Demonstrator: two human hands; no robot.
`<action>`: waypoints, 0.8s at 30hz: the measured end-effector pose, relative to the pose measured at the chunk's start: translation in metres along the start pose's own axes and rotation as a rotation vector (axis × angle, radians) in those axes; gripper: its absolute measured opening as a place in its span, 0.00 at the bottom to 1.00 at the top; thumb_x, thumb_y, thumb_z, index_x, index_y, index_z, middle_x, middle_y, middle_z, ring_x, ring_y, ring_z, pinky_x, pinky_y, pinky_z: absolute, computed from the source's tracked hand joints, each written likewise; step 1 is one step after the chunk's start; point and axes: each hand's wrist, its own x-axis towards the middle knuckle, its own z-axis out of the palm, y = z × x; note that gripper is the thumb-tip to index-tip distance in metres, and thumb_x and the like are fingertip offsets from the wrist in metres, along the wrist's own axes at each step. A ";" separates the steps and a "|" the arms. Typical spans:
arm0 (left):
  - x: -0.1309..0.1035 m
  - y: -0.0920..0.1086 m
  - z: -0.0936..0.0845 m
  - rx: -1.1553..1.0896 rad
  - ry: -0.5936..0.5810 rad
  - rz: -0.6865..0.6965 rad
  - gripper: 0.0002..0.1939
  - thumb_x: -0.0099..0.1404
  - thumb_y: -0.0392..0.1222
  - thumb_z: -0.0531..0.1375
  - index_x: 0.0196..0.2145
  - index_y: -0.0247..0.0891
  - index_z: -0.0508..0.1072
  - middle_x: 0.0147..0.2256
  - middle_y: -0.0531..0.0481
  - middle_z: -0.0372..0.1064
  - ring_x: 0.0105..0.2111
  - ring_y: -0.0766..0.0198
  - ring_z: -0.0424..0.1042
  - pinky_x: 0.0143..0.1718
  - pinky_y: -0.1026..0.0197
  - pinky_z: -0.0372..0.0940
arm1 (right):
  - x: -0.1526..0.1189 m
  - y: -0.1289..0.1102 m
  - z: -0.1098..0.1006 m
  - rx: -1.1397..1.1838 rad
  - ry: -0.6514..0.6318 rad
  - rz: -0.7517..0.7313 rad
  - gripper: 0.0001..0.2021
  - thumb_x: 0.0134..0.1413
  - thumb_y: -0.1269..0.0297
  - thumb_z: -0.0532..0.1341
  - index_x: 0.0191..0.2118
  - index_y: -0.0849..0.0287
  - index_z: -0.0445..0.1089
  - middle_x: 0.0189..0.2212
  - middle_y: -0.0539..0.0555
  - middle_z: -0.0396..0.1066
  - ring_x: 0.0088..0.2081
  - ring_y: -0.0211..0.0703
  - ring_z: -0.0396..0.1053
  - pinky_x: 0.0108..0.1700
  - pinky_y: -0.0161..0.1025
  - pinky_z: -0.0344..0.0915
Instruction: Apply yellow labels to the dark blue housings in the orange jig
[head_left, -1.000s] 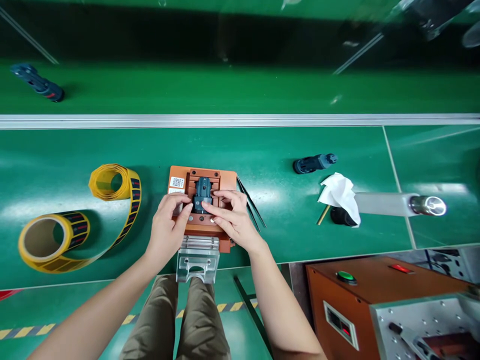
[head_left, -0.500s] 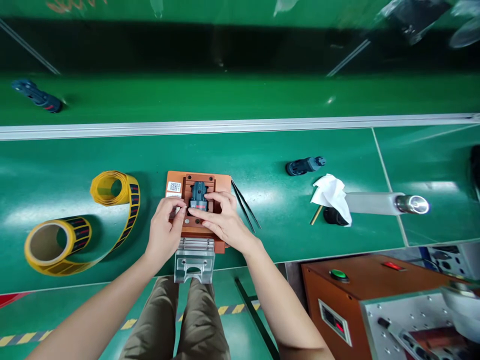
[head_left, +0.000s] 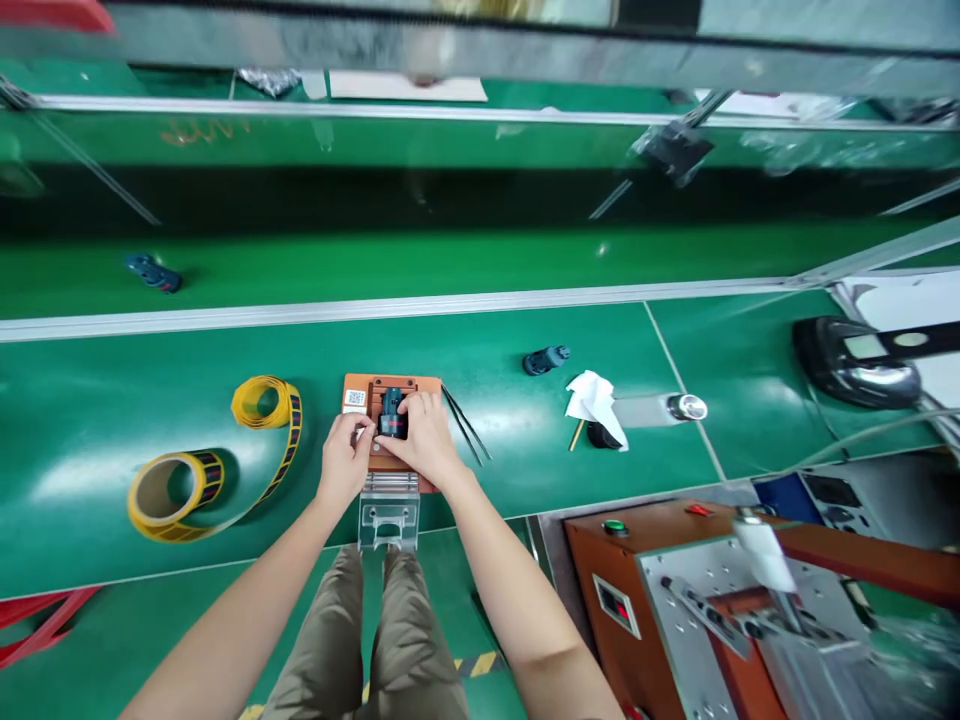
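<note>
A small dark blue plastic tool housing (head_left: 391,410) with a red mark sits upright in an orange-brown fixture (head_left: 360,382), whose clear hinged plate (head_left: 388,515) hangs off the near side. My right hand (head_left: 427,435) lies over the housing's right side, its thumb along the near end and its fingers curled at the right. At the left edge of the housing, my left hand (head_left: 347,458) is closed in a pinch. Whatever its fingertips hold is too small to make out. Black tweezers (head_left: 466,425) lie just right of the fixture.
A yellow label roll (head_left: 169,495) trails its strip to a smaller coil (head_left: 262,402) at left. Another dark blue housing (head_left: 546,360), a white cloth (head_left: 594,400) and a bottle with a metal cap (head_left: 686,407) lie right. An orange machine (head_left: 622,560) stands lower right; one housing (head_left: 154,272) lies beyond the rail.
My view has shifted, showing more of the far shelf and the right side. Both hands stay at the fixture; the right fingers look more curled around the housing.
</note>
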 end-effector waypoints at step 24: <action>-0.057 0.237 -0.098 -0.749 -0.374 -0.031 0.23 0.60 0.53 0.69 0.49 0.38 0.78 0.49 0.40 0.76 0.48 0.52 0.75 0.47 0.56 0.71 | -0.153 -0.108 -0.189 0.301 0.305 -0.301 0.28 0.52 0.51 0.70 0.55 0.57 0.66 0.48 0.61 0.73 0.50 0.52 0.71 0.52 0.49 0.70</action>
